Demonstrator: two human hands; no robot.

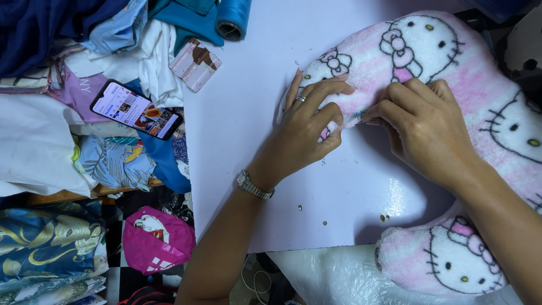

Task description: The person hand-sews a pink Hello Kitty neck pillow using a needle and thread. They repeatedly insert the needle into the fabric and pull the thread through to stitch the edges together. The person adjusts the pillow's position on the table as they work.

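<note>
Pillow point(451, 73) seam hidden under both hands

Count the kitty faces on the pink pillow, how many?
4 on the pink pillow: one top middle, one far right, one bottom end, one partly under the left hand. More may be hidden.

I see a glossy pale table top point(243, 141), fabric piles point(45, 141) left of it, and black-and-white checkered floor point(116, 277) below.

One head camera looks straight down, close over the table point(254, 186). It takes in both hands at the pillow point(451, 79), with the cloth pile point(68, 113) to the left
</note>
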